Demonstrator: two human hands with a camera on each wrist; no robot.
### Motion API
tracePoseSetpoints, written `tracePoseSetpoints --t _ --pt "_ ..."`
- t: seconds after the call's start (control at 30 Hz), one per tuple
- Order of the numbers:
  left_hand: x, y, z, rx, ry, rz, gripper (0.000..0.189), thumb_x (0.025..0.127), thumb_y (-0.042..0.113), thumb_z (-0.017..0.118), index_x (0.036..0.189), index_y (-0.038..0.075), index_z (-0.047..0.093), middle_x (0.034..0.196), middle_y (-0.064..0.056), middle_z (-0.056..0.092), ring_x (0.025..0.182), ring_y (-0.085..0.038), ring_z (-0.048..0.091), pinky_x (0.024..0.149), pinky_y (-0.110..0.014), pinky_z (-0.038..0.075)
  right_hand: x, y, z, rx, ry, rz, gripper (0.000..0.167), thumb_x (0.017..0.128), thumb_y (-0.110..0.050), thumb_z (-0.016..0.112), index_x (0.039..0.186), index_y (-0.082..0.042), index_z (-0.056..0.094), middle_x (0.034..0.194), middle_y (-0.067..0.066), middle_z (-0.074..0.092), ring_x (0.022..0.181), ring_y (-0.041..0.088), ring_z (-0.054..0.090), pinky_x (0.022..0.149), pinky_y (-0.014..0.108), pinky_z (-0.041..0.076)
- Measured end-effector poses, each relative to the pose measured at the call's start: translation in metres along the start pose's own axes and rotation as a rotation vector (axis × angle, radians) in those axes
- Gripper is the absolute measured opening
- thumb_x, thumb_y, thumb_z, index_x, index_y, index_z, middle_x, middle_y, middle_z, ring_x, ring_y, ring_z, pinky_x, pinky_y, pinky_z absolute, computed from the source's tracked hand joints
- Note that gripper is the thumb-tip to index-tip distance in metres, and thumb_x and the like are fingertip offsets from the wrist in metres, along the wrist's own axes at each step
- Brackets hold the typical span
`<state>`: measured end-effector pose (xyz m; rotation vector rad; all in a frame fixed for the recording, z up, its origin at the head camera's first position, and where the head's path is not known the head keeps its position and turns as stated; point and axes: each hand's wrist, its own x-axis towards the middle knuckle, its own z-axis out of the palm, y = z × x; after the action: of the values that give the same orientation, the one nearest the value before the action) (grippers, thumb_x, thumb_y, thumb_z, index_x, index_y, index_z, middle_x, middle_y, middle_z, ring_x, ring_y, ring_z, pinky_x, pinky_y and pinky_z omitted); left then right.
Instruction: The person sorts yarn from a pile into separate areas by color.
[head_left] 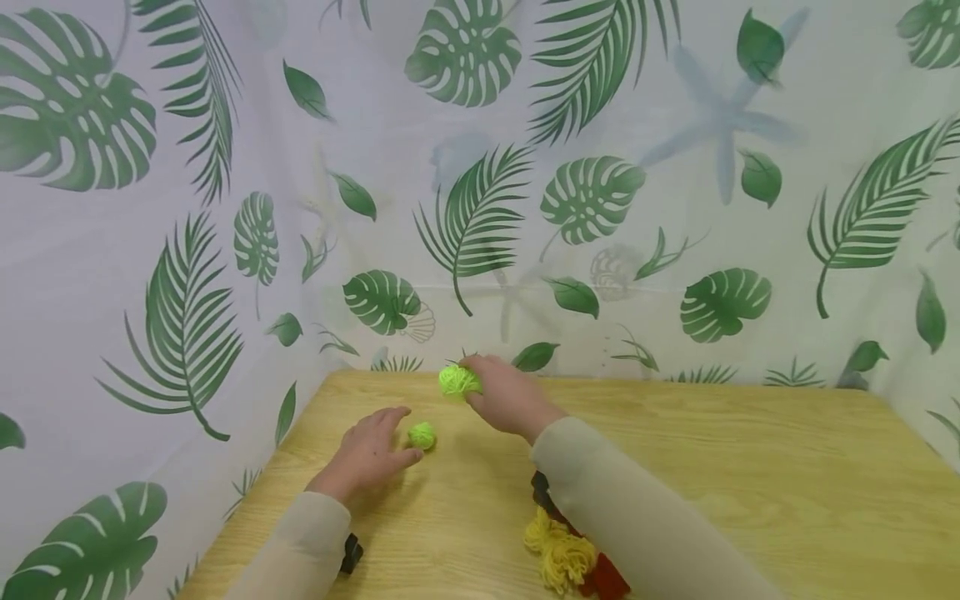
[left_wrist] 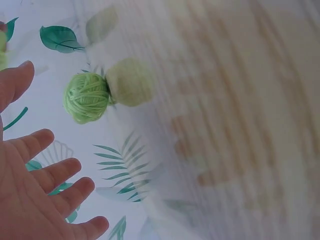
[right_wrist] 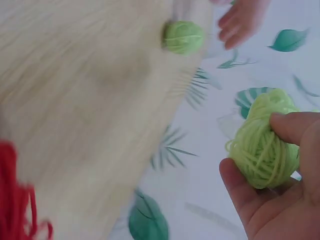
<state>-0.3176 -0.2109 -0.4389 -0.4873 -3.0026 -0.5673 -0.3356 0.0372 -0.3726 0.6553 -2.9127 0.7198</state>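
A small ball of lime-green yarn [head_left: 422, 435] sits on the wooden table, toward its back left. Beside it is my left hand [head_left: 367, 454], fingers spread and apart from the ball; the left wrist view shows the same ball [left_wrist: 86, 98] beyond the open palm [left_wrist: 35, 195]. My right hand [head_left: 512, 396] holds a second, looser bundle of lime-green yarn [head_left: 458, 381] above the table's back edge. In the right wrist view, thumb and fingers grip this bundle [right_wrist: 262, 142], and some strands stick out from it.
Yellow yarn [head_left: 558, 552] and red yarn [head_left: 604, 578] lie on the table [head_left: 450, 525] under my right forearm, with a dark item [head_left: 542, 490] beside them. Another dark object [head_left: 351, 553] shows by my left sleeve. A leaf-printed cloth [head_left: 480, 208] hangs behind the table.
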Motion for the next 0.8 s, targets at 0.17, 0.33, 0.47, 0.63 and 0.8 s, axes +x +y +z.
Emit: tracePoseSetpoints --t 0.17,0.33,0.47,0.63,0.8 --pt "-0.002 0.002 0.0 -0.021 -0.014 0.01 0.07 0.093 0.04 0.072 0.15 0.009 0.046 0.151 -0.015 0.046 0.136 -0.041 0.043 0.108 -0.064 0.031 0.018 0.004 0.031 0.02 -0.003 0.093 0.048 0.099 -0.023 0.066 0.143 -0.008 0.053 0.141 0.011 0.058 0.131 0.031 0.052 0.108 0.048 0.041" --pt "-0.004 0.004 0.005 -0.027 -0.014 0.026 0.069 0.093 0.04 0.072 0.149 0.008 0.047 0.149 -0.016 0.047 0.135 -0.041 0.044 0.108 -0.061 0.034 0.028 0.014 0.056 0.064 0.013 0.194 0.047 0.097 -0.02 0.067 0.14 -0.005 0.054 0.138 0.013 0.059 0.127 0.032 0.055 0.107 0.048 0.042" --pt "-0.007 0.003 0.007 -0.043 -0.031 0.027 0.068 0.094 0.039 0.07 0.149 0.008 0.046 0.15 -0.017 0.046 0.136 -0.041 0.043 0.109 -0.061 0.033 0.033 0.019 0.073 0.095 0.024 0.232 0.045 0.096 -0.017 0.064 0.138 -0.003 0.054 0.133 0.016 0.061 0.123 0.035 0.057 0.105 0.049 0.043" --pt "-0.01 -0.003 0.006 -0.069 -0.047 0.011 0.067 0.095 0.038 0.07 0.15 0.008 0.045 0.152 -0.016 0.044 0.138 -0.041 0.041 0.111 -0.059 0.033 0.033 0.012 0.095 0.082 0.031 0.233 0.042 0.096 -0.018 0.063 0.135 -0.003 0.055 0.129 0.018 0.062 0.118 0.036 0.06 0.102 0.049 0.046" --pt "-0.011 -0.002 0.006 -0.06 -0.04 0.009 0.067 0.095 0.037 0.071 0.149 0.007 0.046 0.152 -0.017 0.045 0.138 -0.04 0.041 0.11 -0.059 0.033 0.023 0.003 0.096 0.034 -0.009 0.211 0.054 0.095 -0.028 0.069 0.141 -0.004 0.053 0.133 0.02 0.059 0.12 0.037 0.059 0.102 0.05 0.046"
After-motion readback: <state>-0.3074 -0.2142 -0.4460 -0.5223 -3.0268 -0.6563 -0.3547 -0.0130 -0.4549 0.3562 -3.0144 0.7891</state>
